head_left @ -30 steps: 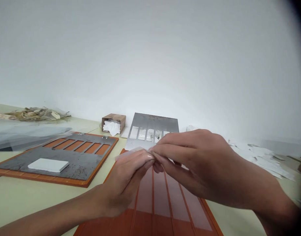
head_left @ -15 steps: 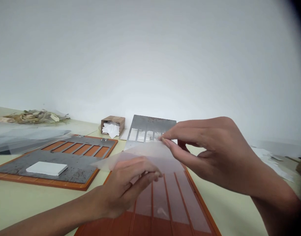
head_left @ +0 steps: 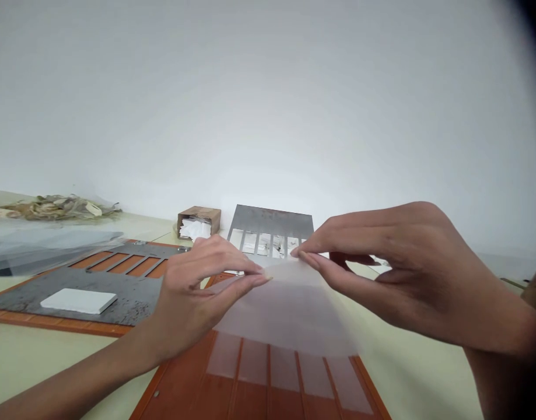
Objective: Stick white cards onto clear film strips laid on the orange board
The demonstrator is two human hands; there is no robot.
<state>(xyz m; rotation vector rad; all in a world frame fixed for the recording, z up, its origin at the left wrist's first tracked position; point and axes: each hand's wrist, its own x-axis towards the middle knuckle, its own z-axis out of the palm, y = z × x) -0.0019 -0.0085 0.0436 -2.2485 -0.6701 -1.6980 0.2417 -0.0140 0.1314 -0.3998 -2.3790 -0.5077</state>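
Observation:
A translucent plastic film hangs between my hands, over the near end of an orange slotted board. My left hand pinches the film's left upper edge between thumb and fingers. My right hand pinches its upper right part. Pale rectangular strips lie in the board's lanes, and the film hides their far ends. Behind the film stands a steel plate with rectangular slots.
To the left lies a second orange board with a grey metal plate, holding a white block. Further back are a cardboard box of white paper, a clear plastic sheet and crumpled wrapping, on a pale green table.
My hands have moved apart and risen, with the left moving up and left. The film has opened from a narrow pinched strip into a wide hanging sheet.

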